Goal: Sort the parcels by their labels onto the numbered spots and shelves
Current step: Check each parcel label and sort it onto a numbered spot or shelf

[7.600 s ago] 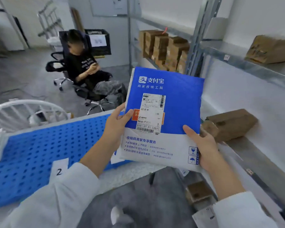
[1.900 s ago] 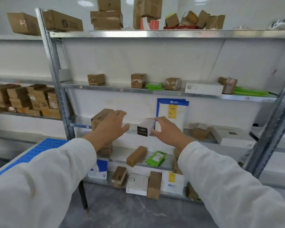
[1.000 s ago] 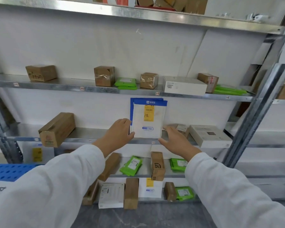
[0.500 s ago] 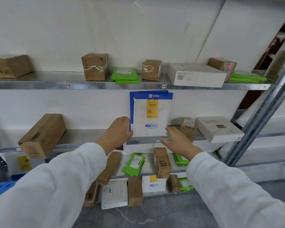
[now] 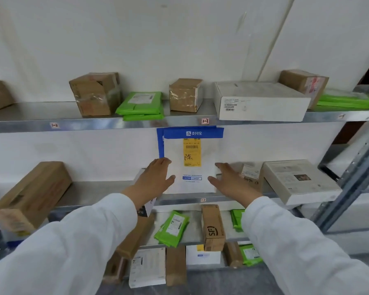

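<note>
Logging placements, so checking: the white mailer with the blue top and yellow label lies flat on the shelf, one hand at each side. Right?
Not quite. The head view shows the white mailer standing upright on the shelf, not lying flat. The rest holds: blue top, yellow label, the left hand and the right hand at its sides.

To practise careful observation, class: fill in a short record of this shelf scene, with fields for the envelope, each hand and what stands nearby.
envelope: upright on middle shelf, yellow label facing out
left hand: open, at the envelope's left edge
right hand: open, at its right edge
blue envelope: behind, mostly hidden
white box: further right, same shelf
tag: reads 1-3, on the shelf edge above
</note>
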Motion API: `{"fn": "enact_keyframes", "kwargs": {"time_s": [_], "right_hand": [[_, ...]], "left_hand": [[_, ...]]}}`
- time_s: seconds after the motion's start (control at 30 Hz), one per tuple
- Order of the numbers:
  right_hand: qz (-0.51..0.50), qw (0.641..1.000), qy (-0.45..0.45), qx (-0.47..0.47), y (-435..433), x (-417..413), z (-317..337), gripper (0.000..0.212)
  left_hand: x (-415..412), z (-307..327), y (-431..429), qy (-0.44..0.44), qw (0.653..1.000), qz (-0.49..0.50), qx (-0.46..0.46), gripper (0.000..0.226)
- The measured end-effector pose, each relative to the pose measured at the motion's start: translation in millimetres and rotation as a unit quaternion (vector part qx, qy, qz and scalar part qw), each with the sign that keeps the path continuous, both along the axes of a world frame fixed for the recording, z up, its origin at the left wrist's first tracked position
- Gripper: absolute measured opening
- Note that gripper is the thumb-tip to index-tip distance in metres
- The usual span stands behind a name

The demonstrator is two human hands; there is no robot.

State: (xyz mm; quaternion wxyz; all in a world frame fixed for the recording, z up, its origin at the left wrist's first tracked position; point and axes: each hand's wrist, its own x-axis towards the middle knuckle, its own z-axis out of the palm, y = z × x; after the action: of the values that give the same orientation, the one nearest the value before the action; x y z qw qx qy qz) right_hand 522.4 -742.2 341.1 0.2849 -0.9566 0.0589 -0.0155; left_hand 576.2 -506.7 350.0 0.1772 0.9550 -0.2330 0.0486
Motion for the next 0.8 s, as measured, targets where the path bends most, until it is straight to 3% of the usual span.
{"fn": "enact_keyframes", "kwargs": {"time_s": [0.33,0.5,0.7,0.8], "right_hand": [[0.012,0.999,0.009,0.040,-74,109,-30,0.062],[0.022,0.994,0.048,0.091,-97,142,-53,0.066],[-0.013,0.984,0.044,0.172,-110,178,-67,0.090],[0.005,0.979,0.077,0.191,-114,193,-77,0.087]], "left_hand": [[81,-16,-53,0.011,0.995,0.096,0.011,0.055],[107,-39,-59,0.081,0.980,0.182,-0.024,0.062],[147,-51,-48,0.110,0.966,0.227,-0.052,0.068],[169,-60,-42,0.144,0.954,0.237,-0.115,0.072]]}}
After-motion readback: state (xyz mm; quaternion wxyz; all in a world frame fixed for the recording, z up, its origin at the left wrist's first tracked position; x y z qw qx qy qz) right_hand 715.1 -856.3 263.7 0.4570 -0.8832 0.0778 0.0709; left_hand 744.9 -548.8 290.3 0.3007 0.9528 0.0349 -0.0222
